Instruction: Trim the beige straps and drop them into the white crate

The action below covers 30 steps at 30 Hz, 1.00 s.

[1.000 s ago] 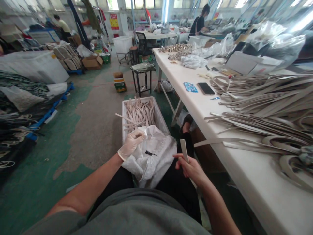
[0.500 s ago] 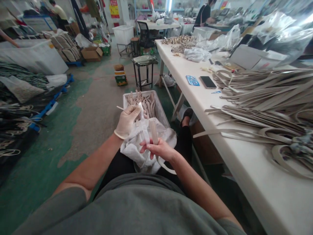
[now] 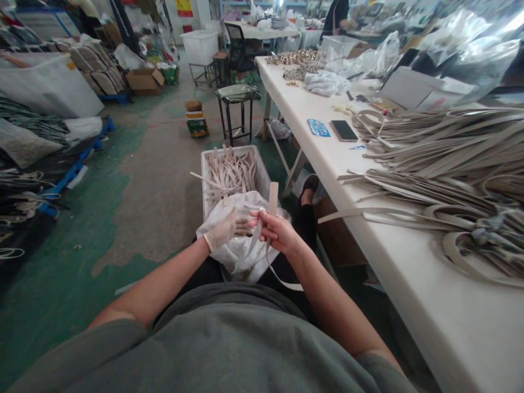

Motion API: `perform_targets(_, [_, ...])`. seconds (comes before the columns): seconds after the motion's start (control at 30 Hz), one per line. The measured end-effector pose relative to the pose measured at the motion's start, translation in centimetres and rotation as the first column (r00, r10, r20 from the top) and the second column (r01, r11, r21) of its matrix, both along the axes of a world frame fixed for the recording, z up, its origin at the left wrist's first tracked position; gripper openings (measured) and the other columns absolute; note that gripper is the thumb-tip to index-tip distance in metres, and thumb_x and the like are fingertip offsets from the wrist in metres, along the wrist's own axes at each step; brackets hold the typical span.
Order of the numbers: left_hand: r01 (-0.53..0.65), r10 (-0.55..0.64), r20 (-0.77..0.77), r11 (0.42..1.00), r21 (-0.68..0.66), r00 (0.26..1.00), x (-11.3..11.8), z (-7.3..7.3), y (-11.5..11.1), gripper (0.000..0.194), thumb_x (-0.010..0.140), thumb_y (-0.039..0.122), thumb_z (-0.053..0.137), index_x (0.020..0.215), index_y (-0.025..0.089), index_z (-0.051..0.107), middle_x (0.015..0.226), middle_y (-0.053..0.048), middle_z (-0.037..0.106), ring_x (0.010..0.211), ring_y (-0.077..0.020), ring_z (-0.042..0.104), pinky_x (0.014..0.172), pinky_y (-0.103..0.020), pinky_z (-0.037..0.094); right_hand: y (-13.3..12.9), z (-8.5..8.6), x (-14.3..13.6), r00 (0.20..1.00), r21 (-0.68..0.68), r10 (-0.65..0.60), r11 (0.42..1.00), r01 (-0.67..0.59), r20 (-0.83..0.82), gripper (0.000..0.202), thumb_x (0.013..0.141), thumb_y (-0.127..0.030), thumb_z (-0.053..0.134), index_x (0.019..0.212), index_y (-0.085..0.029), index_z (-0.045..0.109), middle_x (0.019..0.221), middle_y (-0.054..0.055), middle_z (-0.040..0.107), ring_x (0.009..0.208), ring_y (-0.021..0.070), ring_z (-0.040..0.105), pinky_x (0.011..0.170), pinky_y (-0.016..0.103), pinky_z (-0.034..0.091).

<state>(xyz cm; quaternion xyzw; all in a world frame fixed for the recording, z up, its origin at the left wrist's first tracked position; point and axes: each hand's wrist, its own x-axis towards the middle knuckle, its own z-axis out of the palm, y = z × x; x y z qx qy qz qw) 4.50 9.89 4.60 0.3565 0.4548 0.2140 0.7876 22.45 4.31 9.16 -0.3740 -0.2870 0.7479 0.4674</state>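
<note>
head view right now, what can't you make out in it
In the head view:
Left hand: fingers blurred; contact with the right hand unclear.
Strap held by the right hand: lower end hidden behind the right forearm.
Bin: near end hidden by the white bag.
Strap pile: cut off by the right edge.
Blue card: print too small to read.

One held strap [image 3: 273, 198], one strap-filled crate [image 3: 263, 177], one phone [image 3: 344, 131].
</note>
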Motion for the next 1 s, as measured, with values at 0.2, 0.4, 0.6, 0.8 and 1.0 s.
perform_targets(0.2, [0.089, -0.098, 0.175, 0.994, 0.062, 0.980, 0.9, 0.1, -6.2, 0.047, 0.066, 0.053, 0.081, 0.091, 0.014, 0.072, 0.075, -0.008, 0.073, 0.076, -0.0212, 0.068, 0.084, -0.035, 0.049, 2.8, 0.0, 1.9, 0.995, -0.036, -0.088, 0.995, 0.090, 0.054, 0.023, 0.095, -0.036, 0.056, 0.094, -0.018, 0.071, 0.083, 0.002, 0.076, 0.037, 0.0028, 0.015, 0.044, 0.019, 0.047])
perform_targets(0.4, [-0.015, 0.003, 0.183, 0.998, 0.062, 0.983, 0.3, 1.4, -6.3, 0.042, 0.067, 0.050, 0.082, 0.089, 0.016, 0.071, 0.071, -0.005, 0.072, 0.067, -0.0170, 0.068, 0.080, -0.033, 0.052, 4.6, -0.2, 3.2, 0.991, -0.038, -0.125, 0.991, 0.127, 0.057, 0.023, 0.096, -0.034, 0.053, 0.094, -0.018, 0.070, 0.078, -0.001, 0.073, 0.036, 0.0030, 0.019, 0.046, 0.018, 0.049])
perform_targets(0.6, [0.172, -0.177, 0.062, 0.982, 0.073, 0.982, 0.2, 0.7, -5.3, 0.041, 0.062, 0.049, 0.085, 0.079, 0.013, 0.073, 0.074, -0.009, 0.074, 0.072, -0.0204, 0.069, 0.079, -0.035, 0.051, 4.9, -0.9, 3.2, 0.990, 0.028, -0.125, 0.992, 0.123, 0.067, 0.024, 0.095, -0.038, 0.056, 0.096, -0.018, 0.070, 0.079, -0.001, 0.073, 0.037, 0.0024, 0.020, 0.047, 0.018, 0.050])
perform_targets(0.8, [0.078, -0.070, -0.064, 0.989, 0.123, 0.995, 0.6, 0.4, -4.1, 0.030, 0.056, 0.038, 0.088, 0.066, 0.015, 0.073, 0.070, -0.006, 0.072, 0.069, -0.0167, 0.064, 0.076, -0.030, 0.049, 3.0, -1.5, 2.5, 0.947, 0.021, 0.002, 1.000, -0.009, 0.320, 0.033, 0.091, -0.048, 0.059, 0.098, -0.018, 0.068, 0.093, 0.005, 0.074, 0.039, 0.0015, 0.023, 0.044, 0.020, 0.050])
perform_targets(1.0, [-0.033, 0.035, -0.041, 0.998, 0.049, 0.999, 1.1, -0.5, -4.5, 0.033, 0.052, 0.037, 0.090, 0.068, 0.017, 0.069, 0.063, 0.000, 0.065, 0.060, -0.0126, 0.059, 0.066, -0.026, 0.046, 0.2, -3.8, 0.0, 0.840, 0.051, 0.074, 0.992, -0.120, 0.538, 0.027, 0.067, -0.035, 0.082, 0.073, -0.017, 0.062, 0.063, -0.002, 0.060, 0.051, 0.0087, 0.051, 0.038, 0.017, 0.044])
